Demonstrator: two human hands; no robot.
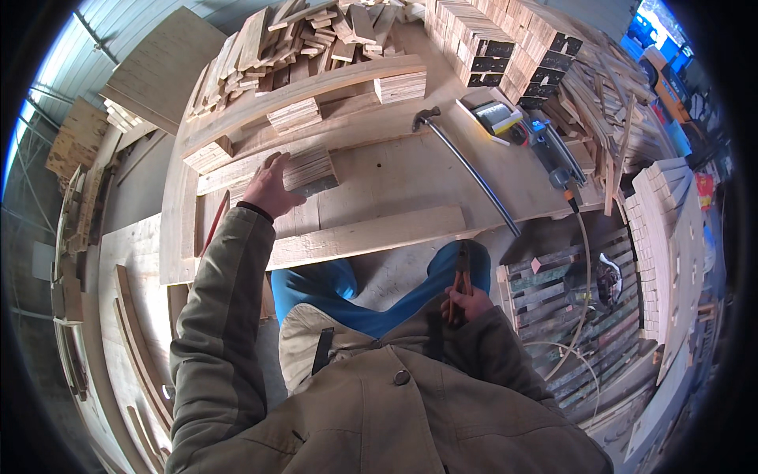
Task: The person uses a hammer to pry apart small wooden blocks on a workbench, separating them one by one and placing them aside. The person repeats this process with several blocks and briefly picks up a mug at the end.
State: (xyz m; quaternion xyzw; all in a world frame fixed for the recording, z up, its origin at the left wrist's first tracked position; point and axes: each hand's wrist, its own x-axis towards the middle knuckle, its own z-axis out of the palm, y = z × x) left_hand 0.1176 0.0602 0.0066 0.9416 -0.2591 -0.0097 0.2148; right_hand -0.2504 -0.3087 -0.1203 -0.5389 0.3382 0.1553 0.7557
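My left hand (271,189) reaches over the workbench with thumb and fingers spread, next to a wooden block (310,167) that lies on a board. Its fingers overlap the block's left part; whether they press on it I cannot tell. Low in front of my right knee, my right hand (469,303) is closed round the orange-brown handles of a pair of pincers (464,272), their dark jaws pointing away from me. Left of my left wrist is a thin red stick (215,223). A claw hammer (474,175) with a shiny metal handle lies to the right on the bench.
A long plank (308,95) rests across blocks at the back. Beyond it is a heap of loose wood offcuts (308,43). Stacked blocks (482,47) stand far right. A nail gun (557,158) with a hose (586,261) lies at the bench's right edge, above a slatted pallet (572,316).
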